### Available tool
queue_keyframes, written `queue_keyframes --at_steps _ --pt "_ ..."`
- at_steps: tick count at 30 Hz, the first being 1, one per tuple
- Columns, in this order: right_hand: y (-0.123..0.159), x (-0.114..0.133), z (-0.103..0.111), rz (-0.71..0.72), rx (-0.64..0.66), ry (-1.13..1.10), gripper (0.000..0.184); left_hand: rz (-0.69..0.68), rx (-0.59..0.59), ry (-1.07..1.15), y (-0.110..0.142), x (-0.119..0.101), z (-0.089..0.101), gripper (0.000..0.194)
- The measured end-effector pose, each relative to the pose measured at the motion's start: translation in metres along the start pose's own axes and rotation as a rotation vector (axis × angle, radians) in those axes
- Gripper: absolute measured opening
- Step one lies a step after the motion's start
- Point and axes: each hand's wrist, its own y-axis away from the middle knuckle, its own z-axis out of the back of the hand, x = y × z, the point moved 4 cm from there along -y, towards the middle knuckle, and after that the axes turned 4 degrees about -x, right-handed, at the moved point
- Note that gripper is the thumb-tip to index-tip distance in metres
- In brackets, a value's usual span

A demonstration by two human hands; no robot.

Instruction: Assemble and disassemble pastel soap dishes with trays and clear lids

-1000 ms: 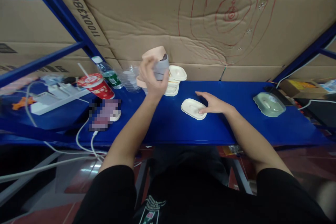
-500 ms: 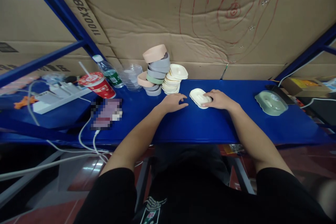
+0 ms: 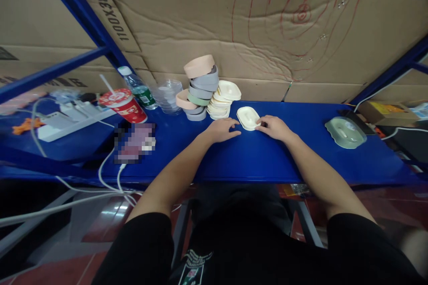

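The right hand (image 3: 274,128) pinches the near right edge of a cream, round-cornered, plastic-looking lid (image 3: 248,116), possibly more than one layered, while the left hand (image 3: 220,129) sits empty, fingers parted, just off its near left side. The lid lies flat on the blue tabletop (image 3: 247,160), forward of and between the hands, its long axis seeming to slant from far left to near right, so its near end meets the right hand. Farther left and back stand a stack of similar cream lids (image 3: 219,109) and, beside it, a leaning pile of peach, grey and green oval bands (image 3: 205,82).
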Motion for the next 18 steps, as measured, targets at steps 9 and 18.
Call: queue_keyframes --at_steps 9,18 --pt "0.003 0.006 0.02 -0.016 -0.072 0.057 0.064 0.068 -0.002 0.047 0.003 -0.005 0.007 0.077" --pt "0.079 -0.114 0.125 -0.905 -0.271 0.5 0.08 0.02 0.026 0.008 0.003 -0.005 0.003 0.067"
